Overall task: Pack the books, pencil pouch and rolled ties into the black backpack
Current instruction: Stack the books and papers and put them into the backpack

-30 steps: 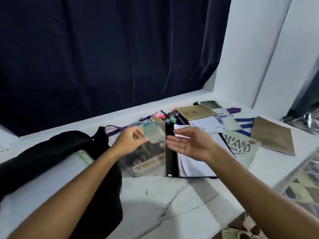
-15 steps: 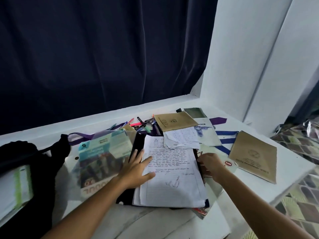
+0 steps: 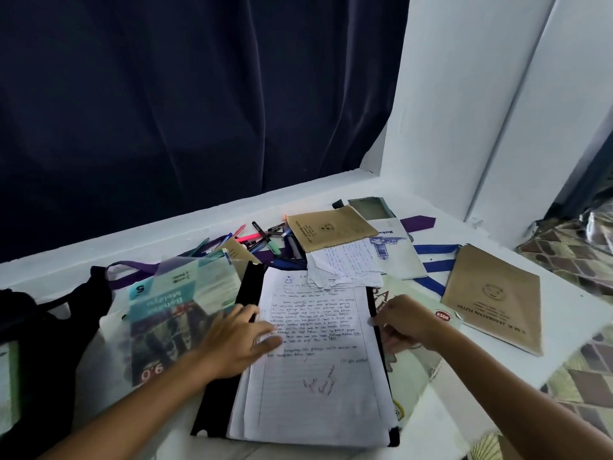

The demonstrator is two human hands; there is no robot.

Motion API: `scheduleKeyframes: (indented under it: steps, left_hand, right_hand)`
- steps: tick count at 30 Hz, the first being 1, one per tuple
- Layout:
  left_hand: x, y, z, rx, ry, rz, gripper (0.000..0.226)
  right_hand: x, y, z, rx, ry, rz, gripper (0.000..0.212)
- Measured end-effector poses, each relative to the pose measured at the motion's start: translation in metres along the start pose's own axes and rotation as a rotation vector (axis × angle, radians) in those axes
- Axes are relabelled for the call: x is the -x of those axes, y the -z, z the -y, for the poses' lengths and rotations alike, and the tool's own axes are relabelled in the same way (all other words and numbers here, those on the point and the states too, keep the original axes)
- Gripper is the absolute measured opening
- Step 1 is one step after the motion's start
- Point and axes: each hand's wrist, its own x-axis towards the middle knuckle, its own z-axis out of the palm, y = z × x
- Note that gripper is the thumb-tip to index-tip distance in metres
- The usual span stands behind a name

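An open black folder (image 3: 245, 330) of handwritten lined sheets (image 3: 318, 360) lies in front of me on the white table (image 3: 564, 313). My left hand (image 3: 232, 343) rests flat on the sheets' left edge, fingers spread. My right hand (image 3: 403, 322) pinches the sheets' right edge. A teal textbook (image 3: 166, 313) under a clear cover lies left of the folder. The black backpack (image 3: 43, 333) sits at the far left. Two brown exercise books (image 3: 328, 227) (image 3: 494, 297) lie behind and to the right. Purple tie (image 3: 418, 223) and blue-striped tie (image 3: 431, 267) pieces poke out between books.
Loose pens and markers (image 3: 265, 240) are scattered at the back near the dark curtain (image 3: 199, 111). Loose written pages (image 3: 348, 263) lie on the folder's top. A white wall (image 3: 481, 94) stands at right. The table's right edge drops to a patterned floor (image 3: 580, 386).
My view turned right, pushing the backpack to the far left. My left hand came down flat on the sheets. My right hand moved to their right edge and closed on it.
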Motion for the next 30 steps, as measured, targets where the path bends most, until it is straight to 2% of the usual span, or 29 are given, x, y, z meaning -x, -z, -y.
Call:
scheduleKeyframes:
  steps: [3,7,11,13,14,17,20,24,27,30]
  left_hand:
    - [-0.043,0.022,0.003,0.084,-0.044,-0.069,0.119]
    - [-0.103,0.042,-0.005,0.154,-0.049,-0.084,0.11]
    - [-0.153,0.047,-0.013,0.39,0.014,-0.132,0.058]
    - [-0.177,0.044,-0.015,0.545,0.138,-0.192,0.037]
    - [-0.186,0.041,-0.015,0.614,0.226,-0.201,0.033]
    - [-0.215,0.032,-0.011,0.928,0.475,-0.169,0.044]
    - [-0.234,0.026,-0.011,1.149,0.629,-0.172,0.042]
    - [-0.251,0.023,-0.016,1.222,0.708,-0.246,0.03]
    - [-0.258,0.019,-0.02,1.245,0.746,-0.22,0.025]
    - [-0.261,0.022,-0.021,1.243,0.764,-0.242,0.021]
  right_hand:
    - [-0.018,0.021,0.019,0.037,-0.026,-0.06,0.018]
    - [-0.051,0.041,0.05,-0.13,0.047,-0.194,0.013]
    - [-0.082,0.05,0.069,-0.177,0.093,-0.31,0.01]
    - [-0.101,0.054,0.07,-0.139,0.162,-0.373,0.008]
    - [-0.11,0.054,0.069,-0.124,0.167,-0.386,0.015]
    - [-0.126,0.056,0.072,-0.178,0.122,-0.363,0.027]
    - [-0.14,0.061,0.074,-0.219,0.034,-0.244,0.02]
    - [-0.147,0.066,0.076,-0.366,-0.079,0.032,0.029]
    - [-0.151,0.061,0.08,-0.361,-0.065,0.102,0.042]
    - [-0.156,0.063,0.081,-0.368,-0.052,0.124,0.033]
